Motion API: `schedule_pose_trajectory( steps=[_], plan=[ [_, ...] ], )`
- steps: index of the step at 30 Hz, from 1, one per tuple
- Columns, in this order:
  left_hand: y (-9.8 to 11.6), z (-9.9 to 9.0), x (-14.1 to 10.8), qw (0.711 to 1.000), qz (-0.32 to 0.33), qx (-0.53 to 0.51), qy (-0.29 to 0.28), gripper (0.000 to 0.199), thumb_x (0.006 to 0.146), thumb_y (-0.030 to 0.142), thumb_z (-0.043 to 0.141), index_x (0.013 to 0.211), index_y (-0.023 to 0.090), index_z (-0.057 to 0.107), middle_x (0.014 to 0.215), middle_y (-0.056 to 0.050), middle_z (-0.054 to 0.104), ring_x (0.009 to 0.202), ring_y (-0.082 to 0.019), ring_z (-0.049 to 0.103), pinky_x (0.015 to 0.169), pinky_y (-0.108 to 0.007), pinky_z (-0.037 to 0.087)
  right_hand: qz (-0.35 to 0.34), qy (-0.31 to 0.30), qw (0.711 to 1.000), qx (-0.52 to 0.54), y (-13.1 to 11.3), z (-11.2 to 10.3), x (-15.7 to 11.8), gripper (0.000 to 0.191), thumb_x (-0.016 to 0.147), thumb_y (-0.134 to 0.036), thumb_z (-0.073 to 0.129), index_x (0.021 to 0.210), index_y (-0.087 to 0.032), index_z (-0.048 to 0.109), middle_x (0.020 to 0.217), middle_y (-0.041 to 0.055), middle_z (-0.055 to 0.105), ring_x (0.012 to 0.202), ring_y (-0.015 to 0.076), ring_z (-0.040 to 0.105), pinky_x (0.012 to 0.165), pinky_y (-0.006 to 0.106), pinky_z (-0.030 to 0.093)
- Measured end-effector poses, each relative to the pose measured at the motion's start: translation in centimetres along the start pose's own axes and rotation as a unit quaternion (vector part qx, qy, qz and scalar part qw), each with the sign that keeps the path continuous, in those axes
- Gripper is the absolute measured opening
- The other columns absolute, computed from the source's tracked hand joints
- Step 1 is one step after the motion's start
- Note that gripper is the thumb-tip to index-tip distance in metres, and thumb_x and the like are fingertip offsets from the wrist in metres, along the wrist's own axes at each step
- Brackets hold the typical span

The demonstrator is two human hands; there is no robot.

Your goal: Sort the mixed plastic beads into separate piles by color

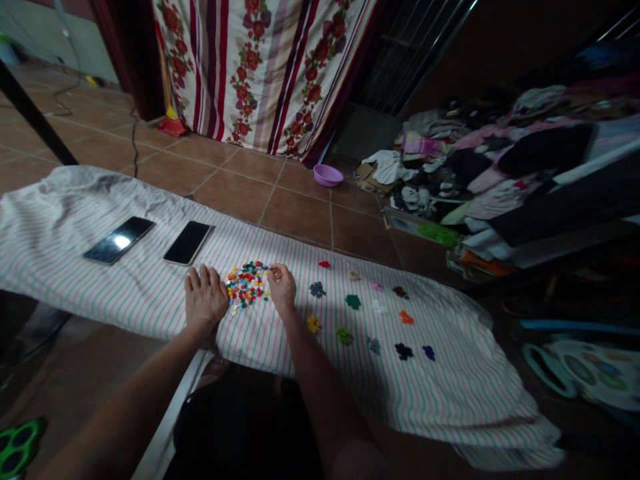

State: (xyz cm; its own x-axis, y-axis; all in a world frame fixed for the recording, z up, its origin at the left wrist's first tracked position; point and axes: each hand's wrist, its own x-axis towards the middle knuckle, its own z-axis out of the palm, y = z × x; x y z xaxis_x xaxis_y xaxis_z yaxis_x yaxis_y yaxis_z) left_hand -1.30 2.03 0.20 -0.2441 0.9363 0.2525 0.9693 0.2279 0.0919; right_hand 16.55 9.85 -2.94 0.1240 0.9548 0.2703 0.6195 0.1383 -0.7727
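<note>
A heap of small mixed-colour pieces lies on the striped cloth between my hands. My left hand rests flat at the heap's left edge, fingers stretched out. At its right edge my right hand is closed in a pinch; what sits between the fingertips is too small to name. To the right, small piles sorted by colour are spread out, among them a dark grey pile, a green pile, a yellow pile, a lime pile, a black pile and an orange pile.
Two phones lie left of the heap: a dark phone with a bright reflection and a black-screened phone. Beyond the cloth, a purple basin stands on the tiled floor. Heaped clothes fill the right side; a floral curtain hangs behind.
</note>
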Motion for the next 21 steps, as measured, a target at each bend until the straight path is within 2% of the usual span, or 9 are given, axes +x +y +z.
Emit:
schedule_pose_trajectory(
  steps=[6, 13, 21],
  plan=[
    [-0.1, 0.2, 0.0, 1.000, -0.003, 0.001, -0.001, 0.058, 0.094, 0.032, 0.027, 0.137, -0.001, 0.049, 0.146, -0.027, 0.048, 0.143, -0.043, 0.034, 0.113, -0.053, 0.030, -0.003, -0.037, 0.997, 0.073, 1.1, -0.2, -0.1, 0.024, 0.088, -0.030, 0.052, 0.103, -0.025, 0.069, 0.094, 0.0008, 0.075, 0.084, 0.0164, 0.068, 0.078, 0.027, 0.054],
    [-0.3, 0.9, 0.0, 1.000, 0.009, 0.029, 0.008, 0.059, 0.095, 0.032, 0.028, 0.138, -0.002, 0.048, 0.147, -0.027, 0.047, 0.141, -0.046, 0.036, 0.113, -0.053, 0.029, 0.021, -0.063, 0.975, 0.213, 2.4, -0.1, 0.1, 0.027, 0.087, -0.039, 0.053, 0.102, -0.024, 0.070, 0.097, 0.0024, 0.075, 0.088, 0.0189, 0.070, 0.084, 0.031, 0.055],
    [-0.4, 1.0, 0.0, 1.000, 0.006, 0.011, 0.013, 0.059, 0.094, 0.033, 0.028, 0.138, -0.002, 0.048, 0.147, -0.027, 0.047, 0.142, -0.045, 0.033, 0.113, -0.054, 0.028, 0.016, -0.057, 0.980, 0.189, 2.6, -0.6, 0.1, 0.029, 0.090, -0.045, 0.052, 0.102, -0.025, 0.070, 0.094, 0.0013, 0.076, 0.088, 0.0189, 0.070, 0.078, 0.030, 0.055]
  ],
)
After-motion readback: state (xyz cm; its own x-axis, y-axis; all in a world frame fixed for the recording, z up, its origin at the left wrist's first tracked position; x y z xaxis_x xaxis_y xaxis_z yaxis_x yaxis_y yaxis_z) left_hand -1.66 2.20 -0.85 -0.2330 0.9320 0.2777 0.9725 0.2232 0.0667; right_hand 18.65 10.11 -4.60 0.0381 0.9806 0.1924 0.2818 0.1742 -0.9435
